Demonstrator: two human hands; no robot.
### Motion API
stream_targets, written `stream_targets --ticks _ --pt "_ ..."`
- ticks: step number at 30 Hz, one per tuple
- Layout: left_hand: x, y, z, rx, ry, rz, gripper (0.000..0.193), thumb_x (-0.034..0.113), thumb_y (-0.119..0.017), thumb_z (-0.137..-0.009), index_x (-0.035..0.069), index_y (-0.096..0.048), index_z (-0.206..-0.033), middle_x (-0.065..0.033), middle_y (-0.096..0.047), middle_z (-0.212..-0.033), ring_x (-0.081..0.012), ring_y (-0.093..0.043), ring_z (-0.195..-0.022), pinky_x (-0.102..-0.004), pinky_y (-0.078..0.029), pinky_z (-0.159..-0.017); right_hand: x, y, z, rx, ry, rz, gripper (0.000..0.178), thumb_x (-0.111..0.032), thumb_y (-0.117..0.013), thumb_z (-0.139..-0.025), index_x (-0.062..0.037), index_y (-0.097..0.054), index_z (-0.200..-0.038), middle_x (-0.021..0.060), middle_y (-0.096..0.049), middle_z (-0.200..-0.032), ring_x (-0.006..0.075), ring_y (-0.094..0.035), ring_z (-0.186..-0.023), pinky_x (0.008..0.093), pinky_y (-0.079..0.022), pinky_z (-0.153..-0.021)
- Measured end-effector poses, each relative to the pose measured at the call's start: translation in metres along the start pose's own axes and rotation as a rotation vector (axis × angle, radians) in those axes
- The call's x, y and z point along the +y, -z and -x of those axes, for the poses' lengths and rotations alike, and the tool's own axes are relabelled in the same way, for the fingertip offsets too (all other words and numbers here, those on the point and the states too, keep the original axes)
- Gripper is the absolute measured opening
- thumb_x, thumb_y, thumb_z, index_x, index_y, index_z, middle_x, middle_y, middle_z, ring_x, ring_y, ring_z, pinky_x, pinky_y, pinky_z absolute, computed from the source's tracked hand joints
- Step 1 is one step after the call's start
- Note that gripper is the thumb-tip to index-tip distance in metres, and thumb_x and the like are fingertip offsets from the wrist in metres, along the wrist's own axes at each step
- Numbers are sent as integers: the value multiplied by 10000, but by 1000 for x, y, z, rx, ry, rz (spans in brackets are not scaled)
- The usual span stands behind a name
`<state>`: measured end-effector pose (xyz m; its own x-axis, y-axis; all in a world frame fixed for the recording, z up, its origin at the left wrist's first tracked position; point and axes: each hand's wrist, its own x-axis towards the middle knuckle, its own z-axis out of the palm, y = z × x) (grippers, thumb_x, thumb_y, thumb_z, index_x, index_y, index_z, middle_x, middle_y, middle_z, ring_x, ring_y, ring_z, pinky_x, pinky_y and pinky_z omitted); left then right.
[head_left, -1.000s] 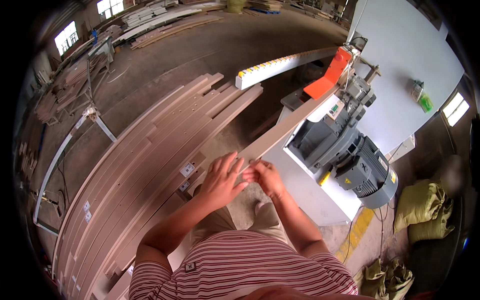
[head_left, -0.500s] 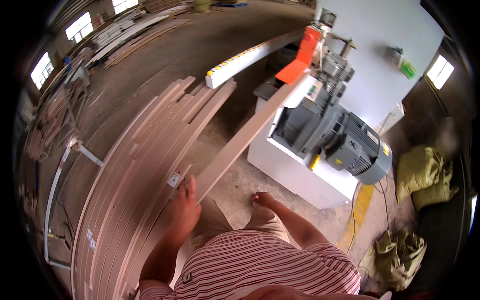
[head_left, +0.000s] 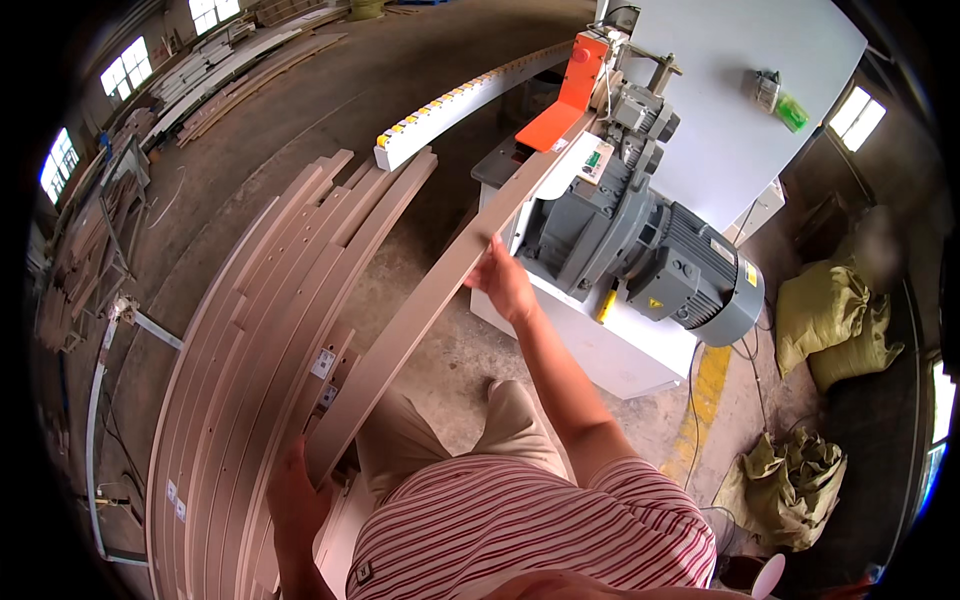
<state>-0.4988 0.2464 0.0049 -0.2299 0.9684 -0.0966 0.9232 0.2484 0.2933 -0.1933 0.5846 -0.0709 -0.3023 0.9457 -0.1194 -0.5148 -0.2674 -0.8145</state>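
A long pinkish-brown plank [head_left: 405,305] slopes from my lap up to the machine, its far end under the orange guard [head_left: 562,113]. My right hand [head_left: 507,284] grips its right edge about midway, thumb near the top face. At its near end, my left hand [head_left: 297,500] holds the plank's left corner; its fingers are partly hidden. Close by on the left lies a stack of similar planks [head_left: 250,345], some with small white labels. The machine has a large grey motor [head_left: 690,270] on a white base [head_left: 640,350].
A white roller conveyor [head_left: 450,108] with yellow rollers runs behind the stack. A metal frame [head_left: 97,430] stands at the left. Yellowish sacks [head_left: 820,315] and a crumpled sack [head_left: 785,490] lie on the right, with cables [head_left: 693,420] across the floor between them and the machine.
My right hand has come up from beside my knee onto the plank's edge. My left hand has moved back toward me, and the plank's near end has come nearer to me.
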Motion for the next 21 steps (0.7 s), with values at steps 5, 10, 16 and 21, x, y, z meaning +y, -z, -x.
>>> stream_targets --ticks 5,10,16,21 --pt "-7 -4 13 35 70 -83 764 138 -754 -744 35 -363 -1392 -228 -525 -1287 -398 -519 -1178 -467 -426 -980 9 -15 0 71 1 268 541 -458 -403 -1004 44 -574 -1109 123 -676 -876 198 -657 -718 302 -546 -631" --pt "9 -8 1 20 68 -70 758 148 -774 -732 4 -379 -1363 -244 -547 -1237 -399 -549 -1122 -469 -448 -928 26 -45 39 -40 -99 216 520 -426 -361 -1022 51 -566 -1057 140 -669 -845 217 -666 -674 307 -569 -614" --pt "24 -11 -21 -11 11 -23 784 197 -767 -762 24 -337 -1394 -232 -524 -1267 -407 -522 -1146 -476 -431 -944 27 -58 70 -192 -313 187 427 -341 -511 -989 59 -542 -1133 165 -682 -912 239 -696 -773 315 -565 -685" --pt "22 -19 -23 95 -52 -80 780 190 -775 -750 17 -347 -1380 -216 -547 -1169 -376 -556 -1056 -466 -456 -856 23 -46 57 -105 -171 178 355 -327 -536 -982 9 -592 -1078 126 -692 -889 186 -692 -754 269 -566 -658"
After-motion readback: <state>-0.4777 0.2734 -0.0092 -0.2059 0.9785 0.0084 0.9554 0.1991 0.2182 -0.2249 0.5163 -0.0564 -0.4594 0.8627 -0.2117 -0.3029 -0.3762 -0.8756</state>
